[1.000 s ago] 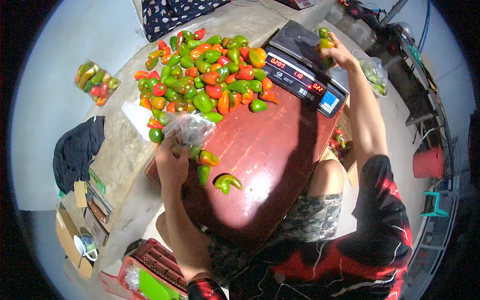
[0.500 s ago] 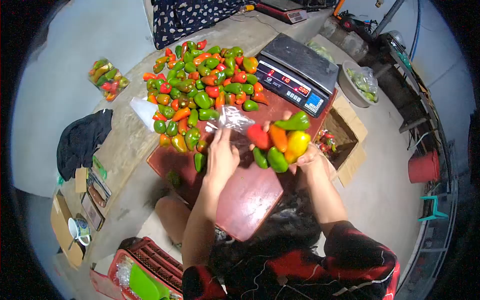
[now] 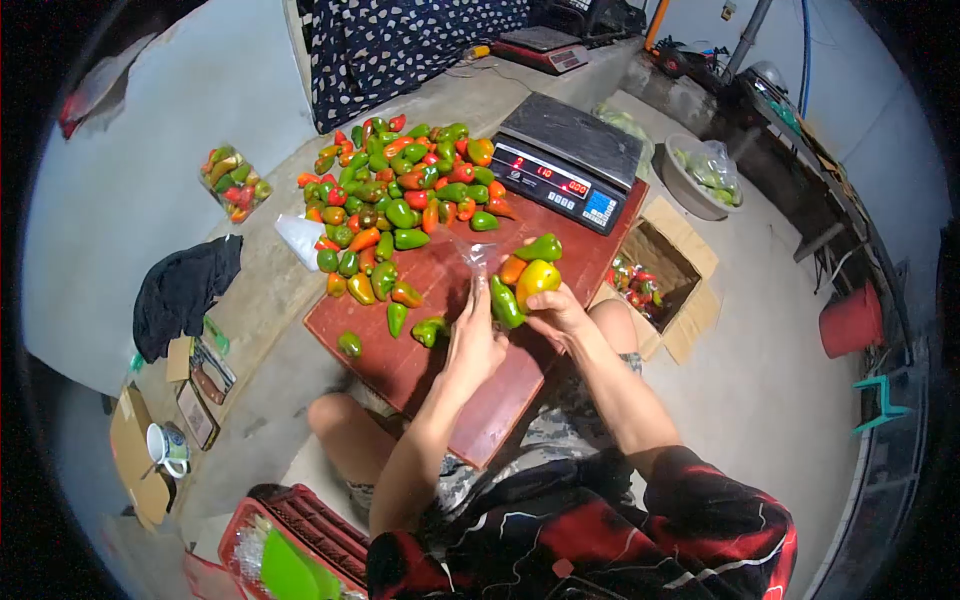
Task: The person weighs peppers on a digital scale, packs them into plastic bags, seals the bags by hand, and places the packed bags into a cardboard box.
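My left hand (image 3: 474, 345) is closed on a clear plastic bag (image 3: 478, 255), whose top stands up above the fingers. Just to its right, my right hand (image 3: 560, 314) is wrapped round several bell peppers: a yellow one (image 3: 538, 281), green ones (image 3: 507, 302) and an orange one (image 3: 512, 269). They are against or close beside the bag; whether any are inside it I cannot tell. Beyond my hands, a large heap of green, red and orange peppers (image 3: 400, 212) covers the far left of the red table (image 3: 500, 410). A few loose green peppers (image 3: 430, 331) lie left of my left hand.
A digital scale (image 3: 570, 150) with lit red digits stands at the table's far right. An open cardboard box (image 3: 672, 243) holding peppers is on the floor to the right. A filled bag of peppers (image 3: 235, 185) and a black cloth (image 3: 185, 290) rest on the left ledge.
My right hand has brought the peppers left, close to my left hand and the bag. The red pepper no longer shows in the bunch. The whole view has shifted slightly.
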A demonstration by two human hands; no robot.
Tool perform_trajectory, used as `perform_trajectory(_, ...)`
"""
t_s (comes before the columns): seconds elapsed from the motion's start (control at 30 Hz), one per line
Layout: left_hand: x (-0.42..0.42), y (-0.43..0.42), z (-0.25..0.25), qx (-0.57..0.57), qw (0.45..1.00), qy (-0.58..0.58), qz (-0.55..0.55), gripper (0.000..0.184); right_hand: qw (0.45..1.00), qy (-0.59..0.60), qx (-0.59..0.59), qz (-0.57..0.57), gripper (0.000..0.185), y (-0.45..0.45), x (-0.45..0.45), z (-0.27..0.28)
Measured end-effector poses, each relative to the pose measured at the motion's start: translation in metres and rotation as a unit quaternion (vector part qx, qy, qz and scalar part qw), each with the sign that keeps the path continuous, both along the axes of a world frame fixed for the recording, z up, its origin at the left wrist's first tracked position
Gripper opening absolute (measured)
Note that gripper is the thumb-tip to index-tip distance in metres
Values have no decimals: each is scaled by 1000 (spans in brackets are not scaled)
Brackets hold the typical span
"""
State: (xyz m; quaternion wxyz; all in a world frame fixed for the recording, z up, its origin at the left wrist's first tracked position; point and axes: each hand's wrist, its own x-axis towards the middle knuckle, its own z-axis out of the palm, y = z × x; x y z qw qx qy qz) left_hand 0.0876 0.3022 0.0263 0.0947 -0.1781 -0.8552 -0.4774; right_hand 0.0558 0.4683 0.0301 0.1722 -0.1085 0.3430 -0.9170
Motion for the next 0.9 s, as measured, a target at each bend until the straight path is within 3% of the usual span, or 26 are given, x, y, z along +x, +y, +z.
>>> perform_trajectory(0.07, -4, 3, -1, 23, 998, -50, 10, 98, 995, 45, 56, -71, 93, -8, 5, 0)
perform_trajectory(0.13, -5, 6, 0, 27, 998, 13, 51, 99, 975, 122, 148, -114, 95, -12, -2, -8)
perform_trajectory(0.27, -9, 4, 0, 34, 997, -30, 62, 103, 952, 169, 231, -106, 90, -16, -2, -2)
perform_trajectory(0.33, -14, 4, 6, 95, 991, -78, 45, 102, 944, 174, 265, -88, 85, -16, -4, 0)
perform_trajectory(0.43, -15, 5, 30, 170, 972, -157, 31, 101, 815, 339, 436, -175, 77, -13, -16, 6)
perform_trajectory(0.47, -17, 4, 33, 190, 966, -172, 23, 101, 816, 340, 434, -176, 77, -13, -20, 10)
perform_trajectory(0.6, -29, 1, 48, 235, 954, -187, 0, 97, 787, 360, 483, -136, 75, -12, -39, 24)
perform_trajectory(0.63, -32, 0, 57, 194, 963, -185, 0, 95, 783, 350, 505, -99, 74, -11, -40, 38)
perform_trajectory(0.67, -37, -1, 58, 232, 957, -173, -15, 93, 778, 340, 525, -62, 73, -9, -42, 52)
perform_trajectory(0.7, -43, -5, 63, 234, 955, -180, -23, 90, 743, 376, 548, -77, 72, -7, -45, 63)
perform_trajectory(0.87, -38, -13, 144, 254, 947, -181, -69, 74, 762, 374, 527, 24, 78, -4, -51, 141)
perform_trajectory(0.9, -35, -15, 161, 244, 952, -166, -80, 71, 737, 403, 543, 8, 84, -3, -44, 162)
